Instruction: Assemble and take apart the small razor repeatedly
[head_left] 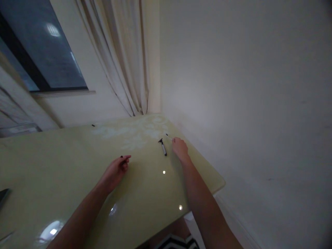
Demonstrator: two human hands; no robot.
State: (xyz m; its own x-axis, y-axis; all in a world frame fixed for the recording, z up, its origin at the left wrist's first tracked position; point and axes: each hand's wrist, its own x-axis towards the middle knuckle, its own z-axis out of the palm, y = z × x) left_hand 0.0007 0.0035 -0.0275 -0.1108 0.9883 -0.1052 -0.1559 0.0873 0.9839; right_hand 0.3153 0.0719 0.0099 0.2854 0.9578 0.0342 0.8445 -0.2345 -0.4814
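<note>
Glossy table (pixel 64 159) bears razor (pixel 163 148); left hand (pixel 118 170) grips small dark item (pixel 121 157), right hand (pixel 180 148) pinches dark-tipped white stick (pixel 169 137).

Open across table (pixel 64 155) between left hand (pixel 118 170) and razor (pixel 163 148). Tight between razor and right hand (pixel 180 148); obstructed at far end by slim dark-tipped stick (pixel 168 136). Bounded on right by wall (pixel 246 103), at far side by curtain (pixel 129 62). Wide to left of left hand, up to dark object (pixel 3 196); interrupted near far edge by small black piece (pixel 93 125). Crossed nearer by left forearm (pixel 84 209) and right forearm (pixel 202 193).
</note>
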